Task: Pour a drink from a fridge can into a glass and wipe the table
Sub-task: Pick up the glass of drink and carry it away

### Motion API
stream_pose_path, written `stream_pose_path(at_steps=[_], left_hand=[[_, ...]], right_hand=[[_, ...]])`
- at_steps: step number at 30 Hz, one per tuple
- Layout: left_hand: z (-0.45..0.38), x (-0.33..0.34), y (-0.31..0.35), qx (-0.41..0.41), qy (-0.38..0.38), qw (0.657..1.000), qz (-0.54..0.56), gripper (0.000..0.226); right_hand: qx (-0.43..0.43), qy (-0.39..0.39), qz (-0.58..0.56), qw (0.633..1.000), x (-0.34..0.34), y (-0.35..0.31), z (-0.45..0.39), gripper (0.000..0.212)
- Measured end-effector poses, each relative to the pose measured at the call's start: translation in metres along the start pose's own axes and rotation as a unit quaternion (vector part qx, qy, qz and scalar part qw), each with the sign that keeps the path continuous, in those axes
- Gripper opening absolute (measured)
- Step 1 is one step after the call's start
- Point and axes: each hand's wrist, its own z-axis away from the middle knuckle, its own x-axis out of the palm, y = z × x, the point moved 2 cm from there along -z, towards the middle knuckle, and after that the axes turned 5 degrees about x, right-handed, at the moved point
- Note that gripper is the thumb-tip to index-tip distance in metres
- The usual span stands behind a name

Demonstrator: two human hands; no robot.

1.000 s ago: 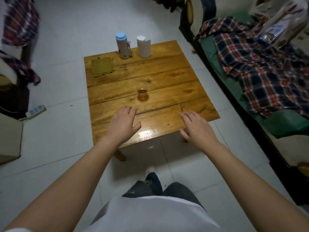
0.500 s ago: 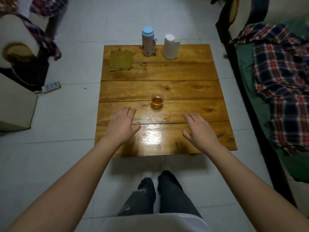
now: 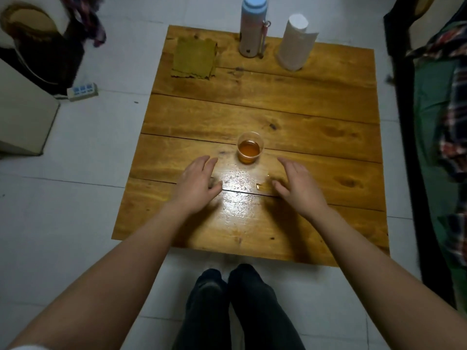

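A small clear glass (image 3: pixel 249 150) half full of amber drink stands mid-table on the low wooden table (image 3: pixel 316 117). My left hand (image 3: pixel 195 184) hovers just left and in front of the glass, fingers spread, holding nothing. My right hand (image 3: pixel 297 186) hovers to the right and in front of it, also spread and empty. A small amber spill (image 3: pixel 262 185) glistens on the wood between my hands. A folded olive cloth (image 3: pixel 194 58) lies at the far left corner. No can is in view.
A flask with a blue lid (image 3: pixel 252 27) and a white paper roll (image 3: pixel 295 42) stand at the table's far edge. A bed with a plaid blanket (image 3: pixel 444 117) runs along the right. A power strip (image 3: pixel 82 90) and a box (image 3: pixel 22 109) sit on the floor left.
The view has closed in on the table and squared up to it. Both hands have moved forward over the wood, ending either side of the glass.
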Motion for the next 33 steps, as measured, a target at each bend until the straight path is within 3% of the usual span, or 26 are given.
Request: stream_pose_path(at_steps=[5, 13, 26, 33], left_hand=[[-0.023, 0.039, -0.018, -0.012, -0.002, 1.000, 0.014, 0.068], [-0.036, 0.073, -0.031, -0.008, 0.001, 1.000, 0.002, 0.067], [-0.039, 0.077, -0.029, -0.023, 0.006, 1.000, 0.005, 0.063], [-0.040, 0.055, -0.012, -0.043, -0.006, 0.998, 0.054, 0.061]], right_hand=[[0.024, -0.009, -0.111, 0.993, 0.041, 0.012, -0.045, 0.068], [0.041, 0.044, -0.295, 0.954, 0.065, 0.005, -0.090, 0.090], [0.007, 0.082, -0.322, 0.943, 0.066, -0.014, -0.103, 0.084], [-0.004, 0.082, -0.340, 0.937, 0.033, -0.026, -0.086, 0.081]])
